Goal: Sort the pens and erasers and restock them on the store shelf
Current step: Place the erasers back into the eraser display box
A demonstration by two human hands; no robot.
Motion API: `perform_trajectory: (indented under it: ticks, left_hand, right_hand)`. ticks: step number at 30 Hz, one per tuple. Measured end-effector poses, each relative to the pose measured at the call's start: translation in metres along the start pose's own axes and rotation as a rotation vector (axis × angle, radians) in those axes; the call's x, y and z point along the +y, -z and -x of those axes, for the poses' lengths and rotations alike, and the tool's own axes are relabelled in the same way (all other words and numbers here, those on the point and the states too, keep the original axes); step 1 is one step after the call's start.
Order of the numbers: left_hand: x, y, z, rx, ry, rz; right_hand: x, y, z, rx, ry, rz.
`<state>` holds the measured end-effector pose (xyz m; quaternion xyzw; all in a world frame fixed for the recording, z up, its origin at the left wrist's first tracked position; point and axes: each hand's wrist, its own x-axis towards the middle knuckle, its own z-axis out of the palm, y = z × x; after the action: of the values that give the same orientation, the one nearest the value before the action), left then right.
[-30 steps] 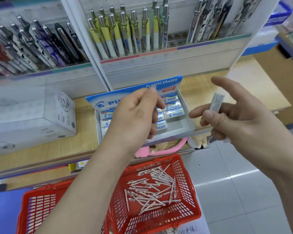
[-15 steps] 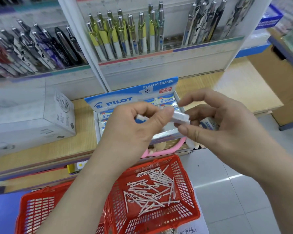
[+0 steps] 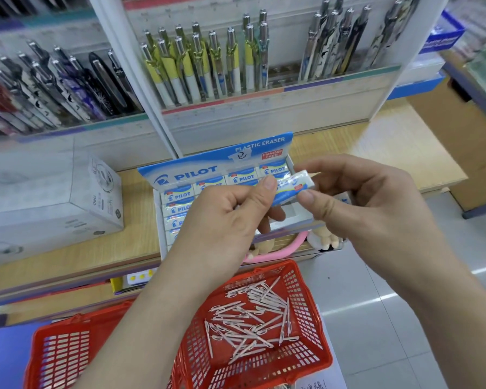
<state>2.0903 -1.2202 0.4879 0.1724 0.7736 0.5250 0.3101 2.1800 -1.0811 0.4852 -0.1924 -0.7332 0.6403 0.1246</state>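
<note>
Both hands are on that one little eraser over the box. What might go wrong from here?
1. The eraser is only pinched between fingertips of the left hand and right hand; a slip could drop it into the red basket below.
2. The Pilot box sits near the front edge of the shelf; a nudge while slotting in might tip it off.

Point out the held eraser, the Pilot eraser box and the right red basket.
held eraser point(image 3: 291, 187): head view, middle of its wrapper.
Pilot eraser box point(image 3: 187, 173): head view, its raised blue lid.
right red basket point(image 3: 306, 304): head view, its right wall.
</note>
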Motion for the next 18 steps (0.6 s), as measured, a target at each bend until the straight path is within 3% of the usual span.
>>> perform_trajectory:
  ticks: [5,8,10,13,16,18]
  left_hand:
    - [-0.001,-0.007,0.000,-0.070,-0.058,-0.093]
    - [-0.003,-0.007,0.000,-0.001,-0.152,-0.199]
    - [0.001,0.001,0.000,0.070,-0.177,-0.131]
    - [0.009,0.013,-0.001,-0.121,-0.128,0.045]
    - [0.019,0.018,-0.003,-0.342,-0.116,-0.004]
    - [0.022,0.021,-0.006,-0.376,-0.138,-0.050]
  right_hand:
    - [0.006,-0.008,0.000,-0.069,-0.062,-0.282]
    - [0.008,-0.006,-0.003,-0.014,-0.108,-0.316]
    - [0.006,0.000,-0.006,-0.055,-0.154,-0.326]
    - [0.003,0.006,-0.008,-0.227,-0.201,-0.323]
    - [0.001,0.010,-0.009,-0.371,-0.200,-0.279]
    - [0.000,0.012,-0.010,-0.421,-0.214,-0.258]
